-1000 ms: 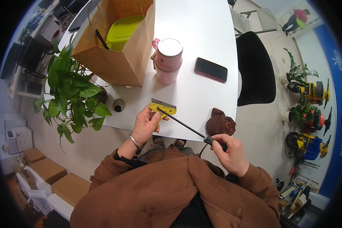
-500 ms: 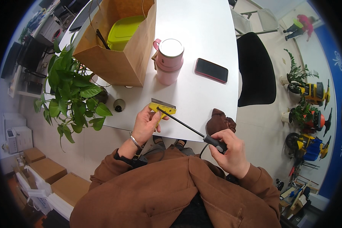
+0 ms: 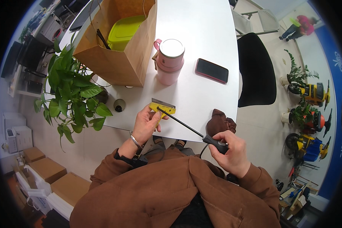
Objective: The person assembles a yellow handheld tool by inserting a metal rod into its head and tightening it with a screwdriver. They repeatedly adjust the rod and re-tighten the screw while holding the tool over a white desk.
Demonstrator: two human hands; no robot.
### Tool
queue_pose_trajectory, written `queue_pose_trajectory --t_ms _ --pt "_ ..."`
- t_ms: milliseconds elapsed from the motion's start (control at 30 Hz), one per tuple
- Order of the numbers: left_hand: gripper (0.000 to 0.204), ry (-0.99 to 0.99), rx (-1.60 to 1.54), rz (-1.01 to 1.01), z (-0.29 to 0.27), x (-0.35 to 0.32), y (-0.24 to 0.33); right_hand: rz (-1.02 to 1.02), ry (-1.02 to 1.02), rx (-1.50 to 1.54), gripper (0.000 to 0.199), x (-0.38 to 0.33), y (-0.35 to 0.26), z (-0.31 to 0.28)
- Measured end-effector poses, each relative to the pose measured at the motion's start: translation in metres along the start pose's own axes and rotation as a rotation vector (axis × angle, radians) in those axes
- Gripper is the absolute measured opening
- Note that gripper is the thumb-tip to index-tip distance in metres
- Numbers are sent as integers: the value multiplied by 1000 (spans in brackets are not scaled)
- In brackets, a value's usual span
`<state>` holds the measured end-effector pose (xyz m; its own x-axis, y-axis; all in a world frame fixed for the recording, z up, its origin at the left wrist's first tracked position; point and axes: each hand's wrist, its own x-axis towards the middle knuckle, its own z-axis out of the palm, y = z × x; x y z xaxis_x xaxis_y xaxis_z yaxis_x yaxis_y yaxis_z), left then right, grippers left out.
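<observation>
My left hand (image 3: 145,126) is closed around a yellow scraper (image 3: 165,108) with a wide metal blade (image 3: 163,103) on its far edge. It is held just above the near edge of the white table. In my right hand (image 3: 231,152) is the dark handle of a screwdriver (image 3: 186,127). Its long black shaft slants left and away, and the tip meets the scraper's face near a screw hole. Whether the tip sits in a screw is too small to tell. A crumpled brown cloth (image 3: 219,122) lies on the table just beyond my right hand.
On the white table (image 3: 201,30) stand a pink mug (image 3: 170,64), a paper bag (image 3: 129,64) with a green-lidded box (image 3: 124,30), and a small cup (image 3: 119,105). A phone (image 3: 212,70) lies right; a leafy plant (image 3: 74,87) hangs left. A black chair (image 3: 256,72) borders the right edge.
Both hands, the scraper and the screwdriver stay nearly in place, with only a slight shift of my right hand. The person in the far right background has moved a little.
</observation>
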<state>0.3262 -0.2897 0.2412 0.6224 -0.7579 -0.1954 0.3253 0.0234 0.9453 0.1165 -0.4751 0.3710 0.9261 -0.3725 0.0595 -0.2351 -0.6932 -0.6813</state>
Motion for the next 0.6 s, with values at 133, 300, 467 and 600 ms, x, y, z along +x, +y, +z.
queue_pose_trajectory --t_ms 133,300,467,600 --pt "22 4 19 -8 -1 0 1 82 16 73 21 1 -3 2" --pt "22 -24 32 -47 -2 0 2 333 -161 129 20 -1 -3 -1" --pt "21 -10 -10 -29 0 0 0 69 8 43 19 2 -2 0" --pt "22 4 2 -42 1 0 -2 67 86 17 18 4 -1 2"
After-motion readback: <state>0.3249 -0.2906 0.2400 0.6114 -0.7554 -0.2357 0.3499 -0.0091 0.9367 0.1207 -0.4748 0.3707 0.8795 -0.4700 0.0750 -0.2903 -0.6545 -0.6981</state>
